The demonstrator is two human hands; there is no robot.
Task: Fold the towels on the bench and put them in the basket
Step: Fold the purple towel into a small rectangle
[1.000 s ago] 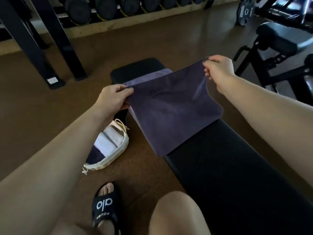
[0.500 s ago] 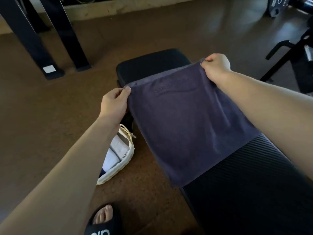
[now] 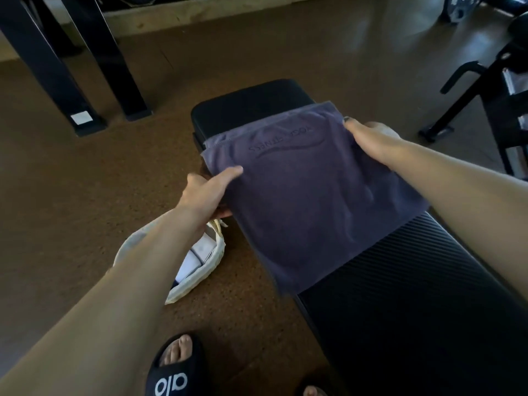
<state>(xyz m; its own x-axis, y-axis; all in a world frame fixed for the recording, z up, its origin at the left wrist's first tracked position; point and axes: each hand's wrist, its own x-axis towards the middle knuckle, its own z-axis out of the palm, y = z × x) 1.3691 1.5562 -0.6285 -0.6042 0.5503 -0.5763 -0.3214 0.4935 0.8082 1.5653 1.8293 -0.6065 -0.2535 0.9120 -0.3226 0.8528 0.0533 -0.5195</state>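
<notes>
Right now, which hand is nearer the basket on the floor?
Left. The left hand grips the purple towel's left edge just above the basket; the right hand holds the towel's far right corner across the bench.

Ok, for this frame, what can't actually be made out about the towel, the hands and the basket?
Head view, the only one:
- Left hand: thumb lies on the purple towel; its fingers are hidden under the towel's edge.
- Right hand: fingertips hidden behind the hand itself, so the grip is unclear.
- Basket: mostly covered by the left forearm; the count of folded towels inside is unreadable.
- Bench: near end cut off by the frame edge.
</notes>
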